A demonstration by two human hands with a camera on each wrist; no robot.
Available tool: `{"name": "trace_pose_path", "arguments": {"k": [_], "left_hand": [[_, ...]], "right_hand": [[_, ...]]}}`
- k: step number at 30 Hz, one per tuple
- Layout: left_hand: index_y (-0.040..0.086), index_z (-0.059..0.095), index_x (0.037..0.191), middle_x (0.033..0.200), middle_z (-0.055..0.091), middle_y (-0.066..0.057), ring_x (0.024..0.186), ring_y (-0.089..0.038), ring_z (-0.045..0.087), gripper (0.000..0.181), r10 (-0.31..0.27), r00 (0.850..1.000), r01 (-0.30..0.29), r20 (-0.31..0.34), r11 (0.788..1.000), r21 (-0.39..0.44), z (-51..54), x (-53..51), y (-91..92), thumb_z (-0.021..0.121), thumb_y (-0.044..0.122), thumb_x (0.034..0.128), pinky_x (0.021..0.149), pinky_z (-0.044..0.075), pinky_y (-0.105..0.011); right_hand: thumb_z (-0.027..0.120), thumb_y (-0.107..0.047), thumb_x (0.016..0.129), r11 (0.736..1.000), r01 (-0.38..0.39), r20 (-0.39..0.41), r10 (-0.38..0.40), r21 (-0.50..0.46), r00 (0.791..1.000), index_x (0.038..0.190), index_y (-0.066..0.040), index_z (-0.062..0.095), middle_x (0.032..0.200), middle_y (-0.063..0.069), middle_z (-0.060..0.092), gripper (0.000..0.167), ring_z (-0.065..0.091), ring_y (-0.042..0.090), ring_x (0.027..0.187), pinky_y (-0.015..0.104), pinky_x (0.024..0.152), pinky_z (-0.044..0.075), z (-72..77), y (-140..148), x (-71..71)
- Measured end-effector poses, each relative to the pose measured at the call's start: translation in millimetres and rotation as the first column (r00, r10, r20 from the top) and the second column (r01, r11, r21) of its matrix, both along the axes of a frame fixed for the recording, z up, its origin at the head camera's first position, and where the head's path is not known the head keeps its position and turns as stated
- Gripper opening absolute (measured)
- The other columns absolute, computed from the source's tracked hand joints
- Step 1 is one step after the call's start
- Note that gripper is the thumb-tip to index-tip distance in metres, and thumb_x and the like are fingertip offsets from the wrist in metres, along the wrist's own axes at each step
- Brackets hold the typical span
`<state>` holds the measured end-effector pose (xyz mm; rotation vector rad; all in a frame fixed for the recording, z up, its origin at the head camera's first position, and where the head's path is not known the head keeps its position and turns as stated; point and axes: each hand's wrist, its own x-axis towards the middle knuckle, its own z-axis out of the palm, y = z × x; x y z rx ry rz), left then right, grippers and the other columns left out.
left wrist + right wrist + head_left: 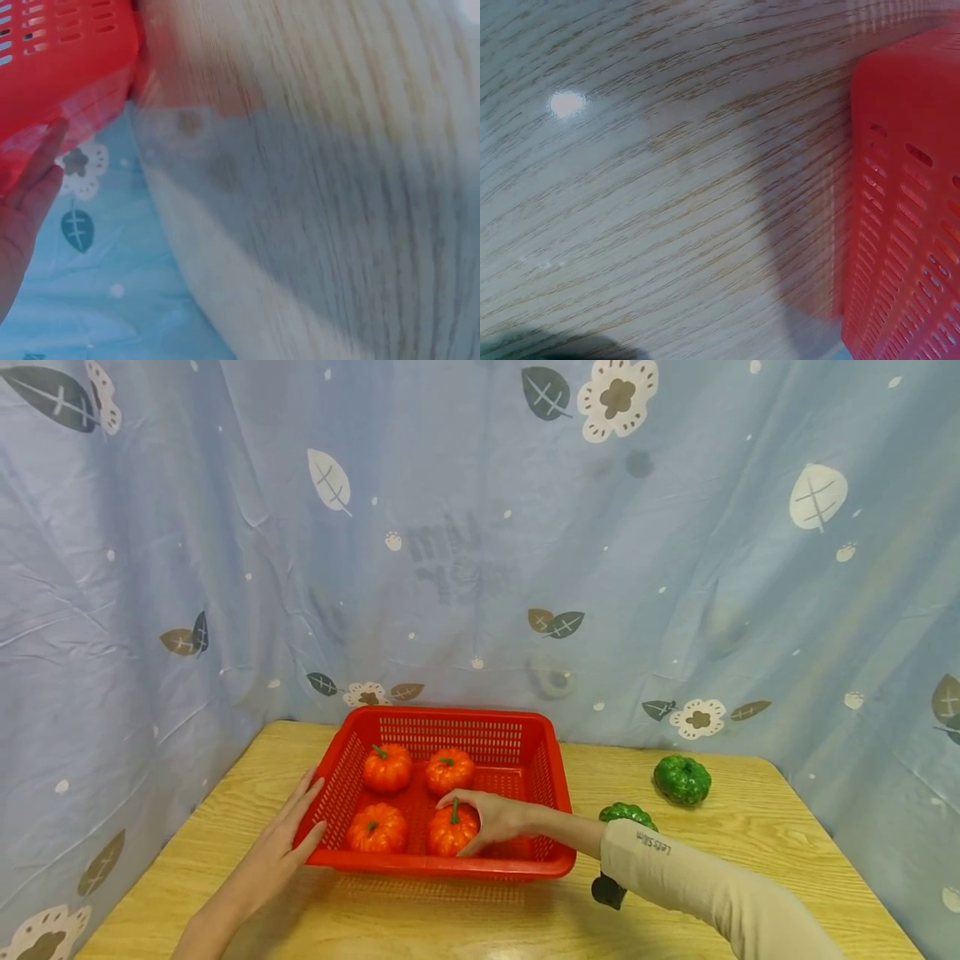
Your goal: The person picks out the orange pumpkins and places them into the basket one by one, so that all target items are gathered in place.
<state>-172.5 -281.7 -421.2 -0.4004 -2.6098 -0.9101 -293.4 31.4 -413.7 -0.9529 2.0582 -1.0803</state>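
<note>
A red plastic basket [442, 865] with slotted walls stands on the table and holds several small orange pumpkins. My right hand [491, 818] reaches over the basket's right side, its thumb and fingers curled round the front right pumpkin [444, 835], whose green stem points up. Other orange pumpkins lie at the front left [377, 831], back left [387, 770] and back right [452, 772]. At the basket's left side, my left hand [281, 839] rests against the rim with fingers extended. In the left wrist view, its fingers [41, 169] lie along the basket's outer wall [75, 82].
Right of the basket are two green pumpkins: one toward the back [682, 779], the other [628, 813] partly hidden by my right sleeve [675, 868]. A black object [607, 891] shows beneath that forearm. A patterned blue curtain [465, 568] surrounds the wooden table [420, 927].
</note>
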Motion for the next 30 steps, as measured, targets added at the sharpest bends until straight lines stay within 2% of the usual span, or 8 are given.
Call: {"name": "trace_pose_path", "arguments": {"k": [6, 11, 14, 21, 30], "left_hand": [[-0.005, 0.036, 0.144, 0.152, 0.03, -0.02, 0.135, -0.033, 0.032, 0.056, -0.009, 0.998, 0.004, -0.068, 0.997, -0.077, -0.7, -1.6, -1.8, 0.057, 0.013, 0.0955, 0.1, 0.007, -0.001], [-0.006, 0.046, 0.138, 0.149, 0.033, -0.021, 0.132, -0.031, 0.037, 0.049, -0.028, 0.992, 0.013, -0.124, 0.992, -0.123, -0.1, -0.5, -2.0, 0.058, 0.01, 0.094, 0.099, 0.01, -0.001], [-0.006, 0.046, 0.138, 0.149, 0.034, -0.02, 0.13, -0.033, 0.039, 0.048, -0.021, 0.992, 0.006, -0.121, 0.993, -0.122, 0.7, 0.1, -1.3, 0.058, 0.01, 0.0941, 0.098, 0.01, 0.0], [-0.006, 0.038, 0.143, 0.15, 0.032, -0.02, 0.131, -0.039, 0.038, 0.055, -0.004, 0.996, -0.006, -0.089, 0.994, -0.113, 0.8, -0.4, 0.3, 0.057, 0.013, 0.0957, 0.099, 0.007, 0.0], [-0.005, 0.033, 0.146, 0.151, 0.032, -0.021, 0.136, -0.03, 0.033, 0.059, 0.011, 0.997, -0.018, -0.073, 0.995, -0.094, -1.2, -0.5, -0.1, 0.057, 0.014, 0.0958, 0.1, 0.007, 0.0]], "right_hand": [[0.077, 0.006, 0.076, 1.0, -0.02, -0.014, 0.02, 0.009, 1.0, 0.126, -0.012, 0.05, 0.117, 0.0, 0.052, 0.059, 0.055, 0.011, 0.097, 0.024, 0.082, 0.049, 0.1, 0.5, -0.2], [0.079, 0.003, 0.075, 0.998, -0.046, -0.099, 0.049, 0.031, 0.994, 0.126, -0.012, 0.05, 0.118, -0.002, 0.051, 0.061, 0.053, 0.009, 0.101, 0.021, 0.086, 0.045, -0.8, 0.0, -0.7], [0.08, 0.001, 0.075, 0.998, -0.056, -0.128, 0.059, 0.03, 0.99, 0.127, -0.011, 0.049, 0.118, -0.002, 0.051, 0.062, 0.052, 0.009, 0.103, 0.021, 0.088, 0.044, -0.9, 0.1, -1.0], [0.08, 0.0, 0.075, 0.999, -0.031, -0.118, 0.036, 0.042, 0.992, 0.127, -0.014, 0.05, 0.121, -0.001, 0.05, 0.062, 0.052, 0.011, 0.105, 0.022, 0.088, 0.044, -0.2, 1.1, -0.7], [0.079, -0.001, 0.076, 0.998, -0.019, -0.113, 0.025, 0.053, 0.993, 0.127, -0.014, 0.049, 0.12, -0.001, 0.05, 0.06, 0.051, 0.012, 0.105, 0.023, 0.088, 0.044, 0.0, 0.4, -0.6]]}}
